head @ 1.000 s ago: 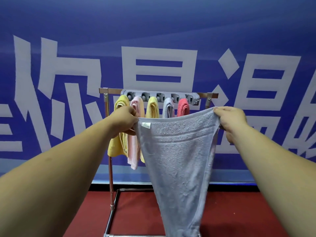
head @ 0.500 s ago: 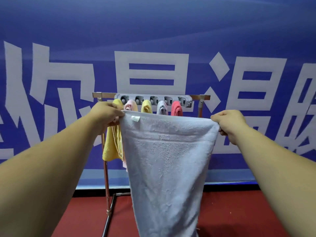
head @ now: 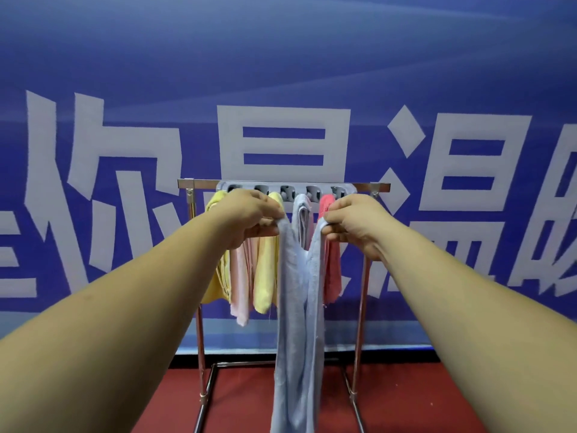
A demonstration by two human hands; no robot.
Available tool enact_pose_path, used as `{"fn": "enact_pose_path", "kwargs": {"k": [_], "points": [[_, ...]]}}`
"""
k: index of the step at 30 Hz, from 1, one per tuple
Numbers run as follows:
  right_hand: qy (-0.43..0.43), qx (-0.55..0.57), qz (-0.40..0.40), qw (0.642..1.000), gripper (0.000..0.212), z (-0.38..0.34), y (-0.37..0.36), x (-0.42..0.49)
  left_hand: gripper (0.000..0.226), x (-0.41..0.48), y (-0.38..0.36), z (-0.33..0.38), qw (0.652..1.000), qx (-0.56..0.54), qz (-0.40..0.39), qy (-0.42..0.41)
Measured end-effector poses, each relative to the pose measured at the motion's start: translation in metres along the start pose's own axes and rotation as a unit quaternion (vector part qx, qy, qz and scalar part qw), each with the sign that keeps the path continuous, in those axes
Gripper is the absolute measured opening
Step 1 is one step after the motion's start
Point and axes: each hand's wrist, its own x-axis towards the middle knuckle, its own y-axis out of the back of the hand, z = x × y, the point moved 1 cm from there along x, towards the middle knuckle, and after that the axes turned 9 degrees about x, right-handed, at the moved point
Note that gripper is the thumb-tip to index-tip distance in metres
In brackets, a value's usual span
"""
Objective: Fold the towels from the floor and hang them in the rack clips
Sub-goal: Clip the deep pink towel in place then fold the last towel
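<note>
Left hand (head: 249,214), right hand (head: 352,220) drew together, halving towel (head: 296,307); banner (head: 281,57) reads 你, 温.

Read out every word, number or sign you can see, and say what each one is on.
"你": white, on the blue banner, left of the rack.
"是": same banner, above the rack; lower half hidden, so likely.
"温": same banner, right of the rack.
Characters cut by both picture edges: unreadable.
The blue towel: no label shows.
</note>
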Motion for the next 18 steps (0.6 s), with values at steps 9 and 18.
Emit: {"fn": "enact_pose_path", "kwargs": {"k": [9,18], "points": [[0.057,-0.109,-0.033,0.992,0.020,-0.017,-0.021,-0.012,0.013,-0.013,-0.013,0.016,0.998,0.030,-0.023,-0.043],[0.078,-0.254,-0.004,0.964,0.036,-0.019,-0.031,-0.009,0.012,-0.018,-0.019,0.021,0.995,0.071,-0.021,-0.060]]}}
